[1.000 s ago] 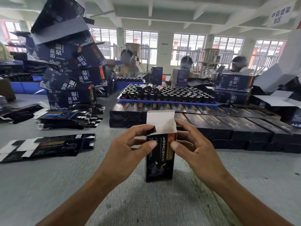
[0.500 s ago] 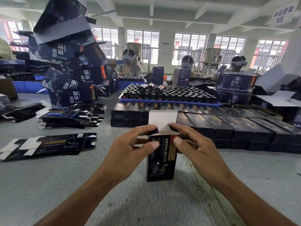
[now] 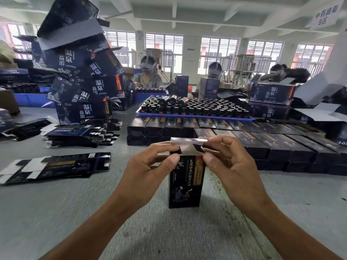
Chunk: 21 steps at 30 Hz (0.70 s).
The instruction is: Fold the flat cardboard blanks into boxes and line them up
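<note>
A single head-worn wide-angle camera looks forward and slightly down across the grey tabletop (image 3: 56,212) from its near edge. Both forearms rise from the bottom corners of the frame, close to the lens. The far edge, the white beamed ceiling (image 3: 206,14) and the barred windows (image 3: 163,47) curve with distortion.

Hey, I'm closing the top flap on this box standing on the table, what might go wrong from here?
1. Both hands, left and right, pinch only the top of the upright box; its base is free on the table, so a downward push might tip it.
2. The white top flap is bent over but not tucked; it may crease or miss the opening.
</note>
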### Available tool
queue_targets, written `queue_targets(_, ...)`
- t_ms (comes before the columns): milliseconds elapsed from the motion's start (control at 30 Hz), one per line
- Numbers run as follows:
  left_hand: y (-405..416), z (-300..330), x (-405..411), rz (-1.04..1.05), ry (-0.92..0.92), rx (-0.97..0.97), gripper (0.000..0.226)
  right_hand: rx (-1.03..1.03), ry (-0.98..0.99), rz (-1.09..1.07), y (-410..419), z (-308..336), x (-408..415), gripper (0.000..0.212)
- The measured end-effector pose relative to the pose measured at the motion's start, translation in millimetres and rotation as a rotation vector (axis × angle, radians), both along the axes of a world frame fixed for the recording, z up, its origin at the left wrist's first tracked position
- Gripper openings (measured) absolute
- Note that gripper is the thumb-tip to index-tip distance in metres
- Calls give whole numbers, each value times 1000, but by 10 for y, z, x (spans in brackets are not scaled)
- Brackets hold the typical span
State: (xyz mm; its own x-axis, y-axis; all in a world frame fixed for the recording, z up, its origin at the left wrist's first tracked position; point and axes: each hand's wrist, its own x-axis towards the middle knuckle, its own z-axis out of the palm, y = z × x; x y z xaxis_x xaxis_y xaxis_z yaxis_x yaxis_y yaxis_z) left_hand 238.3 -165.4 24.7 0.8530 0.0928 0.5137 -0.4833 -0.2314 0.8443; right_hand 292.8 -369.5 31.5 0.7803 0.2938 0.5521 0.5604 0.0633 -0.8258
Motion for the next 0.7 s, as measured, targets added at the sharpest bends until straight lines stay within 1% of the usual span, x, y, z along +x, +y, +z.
queue_targets(67,-3,0,0,7,1,12,24,3,9,7,1,18,-25,35)
queue_targets(200,-11,-8,4,9,-1,10,26,2,-47,-28,27,35,-70,30)
queue_targets(300,-27,-7,-5,12,1,0,29,20,-35,-69,48,18,-50,24)
queue_targets(400,-32,-8,1,11,-2,-42,25,26,-29,-83,49,4,-30,22)
queue_targets(567,-21,-6,12,14,4,-88,38,31,-24,-100,41,9,-20,22)
queue_targets(700,-36,-14,-8,13,-14,-84,35,37,-27,-96,36,14,-27,20)
